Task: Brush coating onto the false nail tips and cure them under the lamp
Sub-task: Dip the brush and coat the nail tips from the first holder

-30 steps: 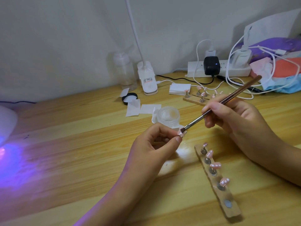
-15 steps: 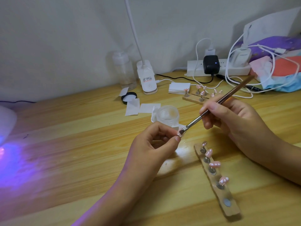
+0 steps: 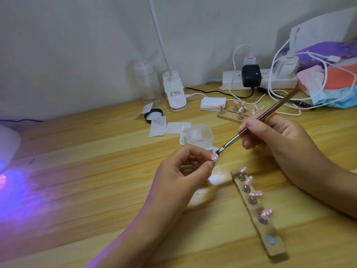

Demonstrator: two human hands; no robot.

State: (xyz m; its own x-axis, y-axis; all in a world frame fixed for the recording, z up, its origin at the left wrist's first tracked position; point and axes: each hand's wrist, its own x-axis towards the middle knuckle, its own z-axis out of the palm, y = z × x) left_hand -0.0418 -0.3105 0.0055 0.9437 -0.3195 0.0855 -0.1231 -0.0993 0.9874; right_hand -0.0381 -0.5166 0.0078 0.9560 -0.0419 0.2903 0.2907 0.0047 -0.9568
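Note:
My left hand (image 3: 185,171) pinches a pink false nail tip (image 3: 215,158) on its small stand between thumb and fingers. My right hand (image 3: 274,138) grips a brown-handled brush (image 3: 258,120), and the dark bristles touch the top of that tip. Just below lies a wooden holder strip (image 3: 270,235) with several pink tips on metal pegs and one bare magnet spot near its close end. An open clear jar of coating (image 3: 200,135) stands behind the held tip. The white curing lamp (image 3: 7,144) sits at the far left edge, casting purple light on the table.
A second wooden holder (image 3: 229,115) with several tips lies behind my right hand. A black jar lid (image 3: 153,115), white wipes (image 3: 164,125), a clip lamp base (image 3: 174,93), a clear bottle (image 3: 147,84), a power strip (image 3: 258,79) with cables and a pile of bags stand along the back.
The brush and my right hand have shifted slightly left and down along the held tip. My left hand keeps its pinch, almost still.

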